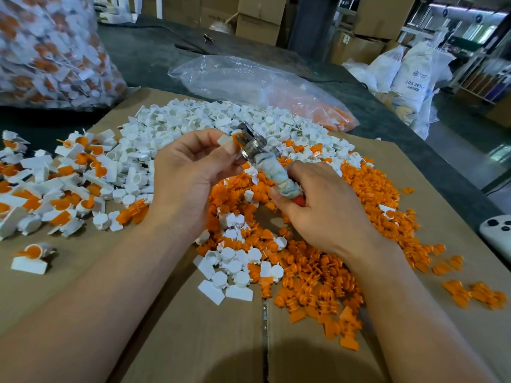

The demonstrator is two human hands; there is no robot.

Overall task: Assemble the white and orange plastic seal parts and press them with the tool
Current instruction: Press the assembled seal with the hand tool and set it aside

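Over cardboard (193,341), left grip (190,172) tight on seal (229,139), right grip (323,217) tight around tool (272,168).

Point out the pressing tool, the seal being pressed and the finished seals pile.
pressing tool (275,174): head view, cloth-wrapped handle.
seal being pressed (236,138): head view, orange part.
finished seals pile (69,175): head view, middle of pile.

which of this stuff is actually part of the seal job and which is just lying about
In the job: left hand pinching a white-and-orange seal; right hand gripping the cloth-wrapped metal press tool; loose white plastic parts; loose orange plastic parts.
Lying about: white button device; brown cardboard boxes; white printed sacks.
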